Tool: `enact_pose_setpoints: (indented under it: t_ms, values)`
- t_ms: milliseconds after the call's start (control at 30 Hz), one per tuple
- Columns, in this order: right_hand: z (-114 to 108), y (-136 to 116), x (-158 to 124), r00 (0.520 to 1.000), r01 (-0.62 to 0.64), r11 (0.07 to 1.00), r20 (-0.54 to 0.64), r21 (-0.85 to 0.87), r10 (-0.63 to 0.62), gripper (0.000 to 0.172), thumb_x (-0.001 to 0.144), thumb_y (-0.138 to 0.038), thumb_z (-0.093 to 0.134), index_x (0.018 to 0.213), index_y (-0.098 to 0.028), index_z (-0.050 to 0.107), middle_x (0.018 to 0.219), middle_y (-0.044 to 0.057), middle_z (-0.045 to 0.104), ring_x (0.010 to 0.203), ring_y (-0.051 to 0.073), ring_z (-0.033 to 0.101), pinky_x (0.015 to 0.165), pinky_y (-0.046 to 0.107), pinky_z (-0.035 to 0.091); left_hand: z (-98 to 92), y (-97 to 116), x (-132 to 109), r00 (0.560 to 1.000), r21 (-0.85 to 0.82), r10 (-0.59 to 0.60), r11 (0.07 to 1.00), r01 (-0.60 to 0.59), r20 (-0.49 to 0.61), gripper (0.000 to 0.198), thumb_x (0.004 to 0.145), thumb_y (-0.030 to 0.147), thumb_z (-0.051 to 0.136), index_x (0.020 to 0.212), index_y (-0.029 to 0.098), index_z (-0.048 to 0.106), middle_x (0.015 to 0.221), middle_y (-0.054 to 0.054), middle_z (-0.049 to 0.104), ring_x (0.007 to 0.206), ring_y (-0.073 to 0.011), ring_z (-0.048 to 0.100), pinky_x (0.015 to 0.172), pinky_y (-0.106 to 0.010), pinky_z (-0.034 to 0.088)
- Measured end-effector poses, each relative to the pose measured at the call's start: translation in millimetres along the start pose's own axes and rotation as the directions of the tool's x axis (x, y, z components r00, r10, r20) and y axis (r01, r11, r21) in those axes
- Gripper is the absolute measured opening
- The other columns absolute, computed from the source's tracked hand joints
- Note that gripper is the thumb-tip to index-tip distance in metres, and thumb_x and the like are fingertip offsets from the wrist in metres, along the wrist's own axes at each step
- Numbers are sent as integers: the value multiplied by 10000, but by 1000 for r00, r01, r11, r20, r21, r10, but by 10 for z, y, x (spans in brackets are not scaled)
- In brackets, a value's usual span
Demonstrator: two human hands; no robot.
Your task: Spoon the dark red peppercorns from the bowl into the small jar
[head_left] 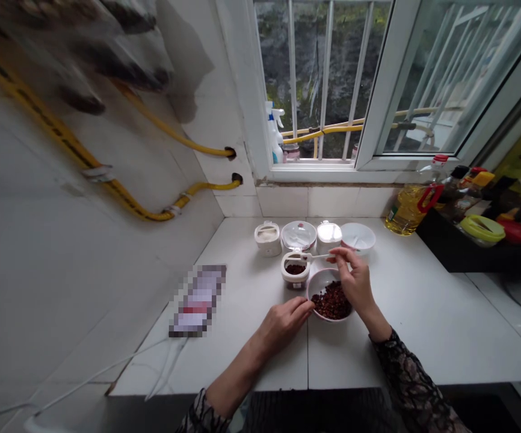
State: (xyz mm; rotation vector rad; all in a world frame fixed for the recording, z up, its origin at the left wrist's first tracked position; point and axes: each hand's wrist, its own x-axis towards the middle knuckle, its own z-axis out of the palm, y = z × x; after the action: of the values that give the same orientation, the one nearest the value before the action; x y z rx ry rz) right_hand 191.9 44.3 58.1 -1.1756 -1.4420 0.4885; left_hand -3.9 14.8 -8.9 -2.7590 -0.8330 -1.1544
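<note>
My right hand (353, 279) pinches the handle of a small white spoon (318, 257). The spoon's head is over the open mouth of a seasoning jar (295, 276), which has dark reddish-brown bits inside. Just in front of the jar stands a white bowl (313, 281) with a pink rim, partly filled with dark red dried spice (332, 300) that looks like peppercorns. My left hand (287, 322) grips the bowl's left rim between thumb and fingers. My right wrist passes over the bowl's right side and hides part of it.
Behind the jar stand two white lidded jars (268, 239) (329, 233), a covered bowl (299, 234) and a white bowl with a spoon (358, 238). A blurred phone-like device (198, 300) with a cable lies left. An oil bottle (407, 207) and a black box of condiments (445, 240) stand right.
</note>
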Motion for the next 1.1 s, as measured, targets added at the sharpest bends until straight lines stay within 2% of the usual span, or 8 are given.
enact_pose_setpoints:
  t_ms: [67, 133, 233, 400, 633, 767, 933, 1100]
  values:
    - [46, -28, -18, 976, 214, 967, 63, -140, -207, 195, 908, -210, 457, 948, -203, 648, 857, 49, 721, 807, 200, 661, 853, 384, 466, 6, -3, -7, 1000, -1, -3, 1000, 3, 4, 190, 1021, 208, 381, 1081, 165, 555, 898, -54, 672, 747, -113, 676, 641, -179, 555]
    - [70, -38, -32, 917, 393, 889, 174, -235, -359, 220, 896, -133, 444, 943, -206, 647, 845, 40, 728, 807, 199, 649, 909, 406, 426, 14, -5, -15, 1000, -2, -9, 1000, 9, 8, 189, 1015, 202, 387, 1077, 163, 561, 905, -59, 672, 746, -117, 677, 643, -184, 559]
    - [44, -35, -36, 878, 475, 832, 207, -286, -430, 244, 887, -88, 433, 952, -210, 634, 837, 24, 733, 769, 187, 645, 934, 407, 399, 12, -1, -16, 1000, -4, -12, 1000, 12, 14, 187, 1014, 199, 387, 1068, 162, 562, 889, -54, 670, 733, -119, 675, 623, -184, 554]
    - [-125, 37, -8, 921, 375, 850, 43, -369, -387, 191, 870, -118, 458, 849, -221, 618, 710, -5, 707, 716, 189, 628, 894, 379, 412, -27, 16, 9, 999, -18, -13, 1000, 14, 31, 185, 1013, 197, 392, 1080, 166, 561, 900, -54, 668, 750, -115, 673, 629, -177, 547]
    - [-183, 191, -52, 919, 384, 773, 290, -506, -266, 181, 810, -103, 467, 748, -200, 607, 702, 15, 701, 667, 173, 618, 963, 397, 333, -18, 7, -11, 999, -25, -13, 1000, 14, 31, 197, 1014, 190, 380, 1092, 161, 558, 900, -57, 666, 757, -123, 671, 643, -187, 552]
    - [-107, 184, -99, 915, 336, 820, 367, -463, -167, 183, 810, -109, 466, 748, -198, 614, 705, 14, 705, 674, 163, 622, 973, 393, 323, -18, 9, -5, 999, -6, -17, 1000, 18, 38, 215, 1024, 206, 359, 1064, 164, 566, 886, -53, 666, 732, -115, 667, 628, -176, 542]
    - [-99, 176, -94, 954, 186, 902, 292, -391, -70, 219, 792, -137, 438, 715, -214, 627, 736, 14, 730, 730, 180, 632, 923, 382, 375, -36, 23, 16, 1000, 2, -8, 1000, 8, 19, 209, 1023, 201, 356, 1063, 165, 558, 881, -50, 667, 724, -113, 666, 620, -172, 537]
    - [-150, 152, -53, 977, -3, 954, 205, -298, 67, 222, 760, -186, 442, 672, -223, 642, 577, -4, 665, 644, 187, 608, 781, 331, 437, -37, 24, 7, 1000, -9, -7, 1000, 7, 27, 197, 1017, 188, 360, 1070, 165, 548, 885, -52, 669, 728, -122, 669, 603, -181, 537]
